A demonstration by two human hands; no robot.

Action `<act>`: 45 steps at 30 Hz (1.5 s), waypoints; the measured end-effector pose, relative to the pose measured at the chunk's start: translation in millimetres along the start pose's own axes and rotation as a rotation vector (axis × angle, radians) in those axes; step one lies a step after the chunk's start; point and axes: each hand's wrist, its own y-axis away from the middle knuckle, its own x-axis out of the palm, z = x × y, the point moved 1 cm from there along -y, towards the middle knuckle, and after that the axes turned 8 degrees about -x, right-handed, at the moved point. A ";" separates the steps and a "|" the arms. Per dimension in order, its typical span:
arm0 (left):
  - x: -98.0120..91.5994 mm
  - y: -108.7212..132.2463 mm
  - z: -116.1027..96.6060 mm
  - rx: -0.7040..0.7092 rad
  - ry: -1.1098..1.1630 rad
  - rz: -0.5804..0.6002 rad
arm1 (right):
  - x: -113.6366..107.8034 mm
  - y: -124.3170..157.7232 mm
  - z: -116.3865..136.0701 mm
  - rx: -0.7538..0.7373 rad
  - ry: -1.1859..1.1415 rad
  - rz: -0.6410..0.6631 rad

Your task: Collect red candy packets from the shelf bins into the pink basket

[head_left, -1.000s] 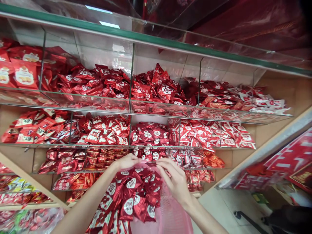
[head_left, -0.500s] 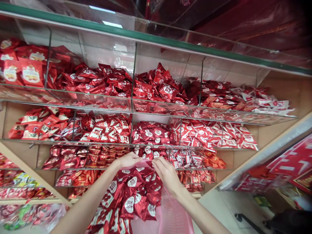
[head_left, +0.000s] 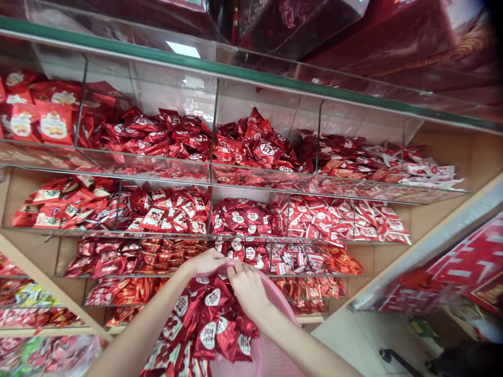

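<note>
your left hand (head_left: 209,262) is closed at the near rim of the pink basket (head_left: 277,294), thumb and fingers pinched together over its edge. your right hand (head_left: 245,288) sits just beside it, fingers curled and bunched at the same rim, the fingertips almost meeting those of the left; you cannot tell from here whether they pinch the rim or something small. the basket is below and between your hands, its pink wall curving out past your right wrist. inside, right under your hands, lie maroon packets (head_left: 226,340) with white ovals, heaped and overlapping, and nearer your left forearm are cream-and-red packets (head_left: 159,356), partly hidden by that arm. straight ahead beyond your hands, stepped shelves hold more wrapped goods: a stack of dark red packets (head_left: 251,217) with white ovals on the row above your fingers, red-and-white packets (head_left: 318,217) to the right of that stack, and orange packets (head_left: 341,260) lower, to the right of your right hand. far ahead and up to the left of your left hand stand larger red bags (head_left: 57,123) with pale labels.
</note>
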 end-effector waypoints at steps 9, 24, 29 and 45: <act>-2.1 -0.2 -1.9 0.013 -0.054 -0.036 | 5.1 -6.5 -3.5 0.044 -0.074 -0.032; -9.7 9.7 -2.7 -0.087 -0.031 -0.020 | -48.4 -53.5 -125.4 0.463 -0.354 -0.125; -10.6 9.0 -2.8 -0.079 -0.043 -0.017 | -35.7 -68.0 -118.6 0.477 -0.376 -0.050; -9.4 10.4 1.6 -0.068 -0.026 -0.017 | -34.3 -73.3 -113.1 0.459 -0.669 -0.253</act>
